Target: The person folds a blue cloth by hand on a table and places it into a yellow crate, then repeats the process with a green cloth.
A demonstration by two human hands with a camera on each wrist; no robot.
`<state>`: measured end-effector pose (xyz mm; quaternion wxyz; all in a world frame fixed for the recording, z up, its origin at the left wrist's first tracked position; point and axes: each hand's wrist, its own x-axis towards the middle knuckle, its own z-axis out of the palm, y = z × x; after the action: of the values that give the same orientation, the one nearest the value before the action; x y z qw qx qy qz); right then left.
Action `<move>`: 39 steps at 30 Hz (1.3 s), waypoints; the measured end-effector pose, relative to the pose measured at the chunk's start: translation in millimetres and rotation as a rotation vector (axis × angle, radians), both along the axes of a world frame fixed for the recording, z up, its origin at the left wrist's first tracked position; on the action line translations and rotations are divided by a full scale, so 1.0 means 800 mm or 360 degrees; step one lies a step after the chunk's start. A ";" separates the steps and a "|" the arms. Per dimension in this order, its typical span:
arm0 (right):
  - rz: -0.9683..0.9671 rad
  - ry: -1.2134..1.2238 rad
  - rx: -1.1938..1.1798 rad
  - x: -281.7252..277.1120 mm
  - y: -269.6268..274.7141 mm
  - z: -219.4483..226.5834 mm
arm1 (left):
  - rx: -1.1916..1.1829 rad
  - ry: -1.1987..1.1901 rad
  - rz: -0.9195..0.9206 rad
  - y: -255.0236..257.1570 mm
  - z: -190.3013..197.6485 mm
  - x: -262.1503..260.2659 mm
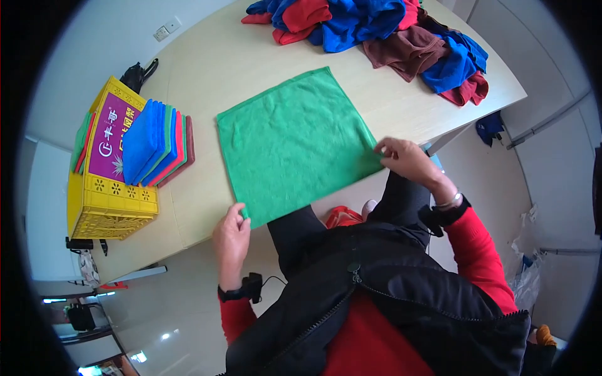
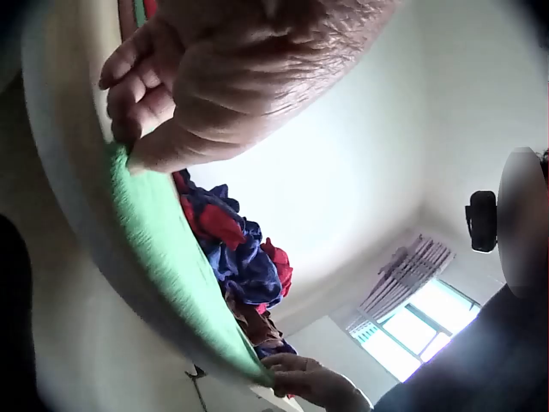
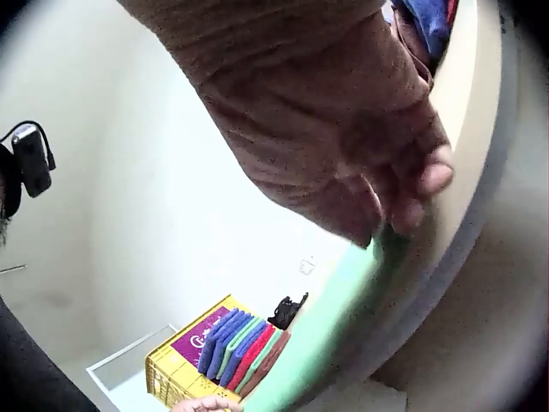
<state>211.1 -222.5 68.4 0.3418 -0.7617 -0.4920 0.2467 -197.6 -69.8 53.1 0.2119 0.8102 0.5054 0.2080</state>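
Observation:
A green cloth [image 1: 295,144] lies spread out on the table, its near edge reaching the table's front edge. My left hand [image 1: 232,241] pinches its near left corner between thumb and fingers, which also shows in the left wrist view, where the cloth [image 2: 167,245] runs away from the fingertips. At the near right corner, my right hand [image 1: 411,164] pinches the cloth in the same manner. In the right wrist view the right hand's [image 3: 343,146] thumb and fingertips meet at the cloth's edge [image 3: 343,292].
On the left a yellow crate [image 1: 119,203] stands, with a stack of folded cloths [image 1: 157,144] in blue, green, red and brown against it. A heap of crumpled cloths [image 1: 357,25] covers the far side. A black bag [image 1: 135,76] sits behind the crate on the table [image 1: 194,75].

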 end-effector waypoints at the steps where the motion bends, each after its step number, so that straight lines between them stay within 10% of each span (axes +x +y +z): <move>1: 0.0131 0.0080 -0.0214 0.007 0.002 0.021 | -0.0154 0.0135 -0.0009 0.007 0.018 -0.003; 4: 0.0382 0.0239 -0.0640 0.026 0.014 0.042 | -0.0166 0.0296 -0.0036 0.053 0.028 -0.001; 8: 0.0406 -0.0581 0.0301 0.078 0.133 0.018 | 0.0439 0.0233 -0.0354 0.199 0.009 0.039; 13: 0.0405 -0.0750 0.0324 0.104 0.272 -0.042 | 0.0585 0.0073 -0.0500 0.325 -0.041 0.095; 31: 0.0427 -0.0985 0.0008 0.119 0.321 -0.051 | -0.0001 0.0373 -0.0317 0.328 -0.013 0.125; 39: 0.0457 -0.0800 0.0021 0.127 0.321 -0.053 | 0.0092 -0.0291 -0.0637 0.320 -0.018 0.094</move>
<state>312.6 34.0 26.0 0.1758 -0.7193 -0.6656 0.0929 -122.7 186.1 38.6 0.2707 0.8778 0.3071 0.2489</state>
